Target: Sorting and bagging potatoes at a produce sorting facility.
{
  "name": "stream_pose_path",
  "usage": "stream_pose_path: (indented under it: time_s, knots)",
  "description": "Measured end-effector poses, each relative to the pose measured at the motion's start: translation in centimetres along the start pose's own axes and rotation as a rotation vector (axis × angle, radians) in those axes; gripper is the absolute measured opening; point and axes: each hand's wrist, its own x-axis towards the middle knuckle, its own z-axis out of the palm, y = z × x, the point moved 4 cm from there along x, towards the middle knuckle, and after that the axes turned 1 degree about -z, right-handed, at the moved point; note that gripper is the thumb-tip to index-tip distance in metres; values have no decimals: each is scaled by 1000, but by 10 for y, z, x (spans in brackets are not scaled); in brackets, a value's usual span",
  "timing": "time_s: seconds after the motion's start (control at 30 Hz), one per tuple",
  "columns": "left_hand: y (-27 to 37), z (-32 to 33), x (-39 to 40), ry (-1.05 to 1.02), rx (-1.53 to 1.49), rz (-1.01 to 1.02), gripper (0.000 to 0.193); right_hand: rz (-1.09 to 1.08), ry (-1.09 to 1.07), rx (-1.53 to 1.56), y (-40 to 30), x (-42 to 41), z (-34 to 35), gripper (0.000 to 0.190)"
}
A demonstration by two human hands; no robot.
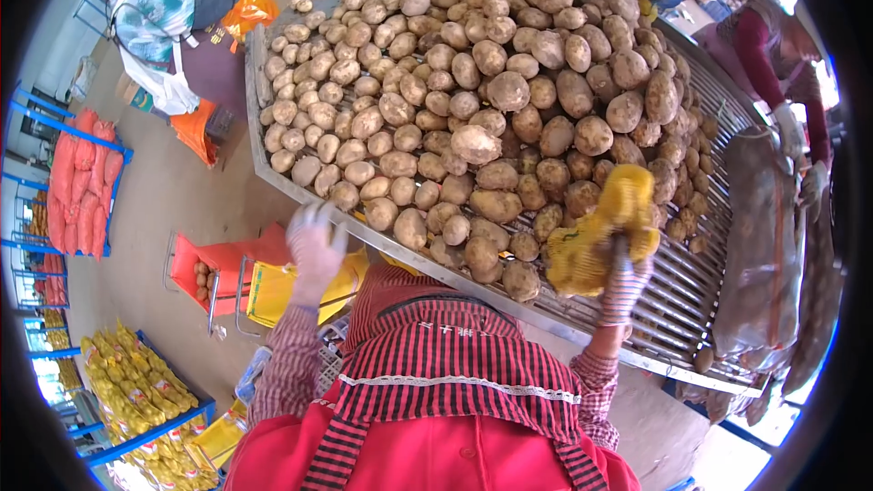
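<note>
Many potatoes (477, 143) lie heaped on a slatted metal sorting table (689, 293) in front of me. My right hand (624, 286), in a striped glove, grips a bunched yellow mesh bag (580, 252) over the table's near part, against the potatoes. My left hand (317, 245), in a pale glove, is raised at the table's near left edge with its fingers spread and nothing held. Below and beside it, a yellow bag (273, 293) hangs on a metal frame, next to a red bag (194, 266) with several potatoes inside.
A co-worker (153, 20) stands at the upper left with an orange bag. Another co-worker (757, 41) at the right handles a large filled sack (760, 239) at the table's side. Filled red sacks (82, 184) and filled yellow mesh bags (129, 382) are stacked on blue-framed racks at the left.
</note>
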Motion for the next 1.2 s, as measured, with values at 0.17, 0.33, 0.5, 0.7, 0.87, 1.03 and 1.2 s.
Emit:
stream_pose_path:
  time_s: [0.17,0.33,0.5,0.7,0.87,1.03,1.2]
  knots:
    - [74,59,109,-375,40,25,57,-404,-354,-744,6,-62,81,33]
    - [76,76,144,-700,120,-1,73,-450,-299,-844,8,-84,97,40]
    - [69,78,142,-552,-60,35,78,-413,-260,-846,14,-78,96,34]
    - [72,73,110,-474,-1326,-386,46,-448,-240,-791,17,-80,94,41]
    - [40,40,75,-284,-1694,-504,48,-440,-265,-785,23,-79,92,37]
    - [-45,-7,6,85,-1560,-673,55,-460,-330,-782,30,-76,90,32]
    - [-159,-27,-160,535,-1260,-1210,47,-367,-475,-725,38,-64,84,34]
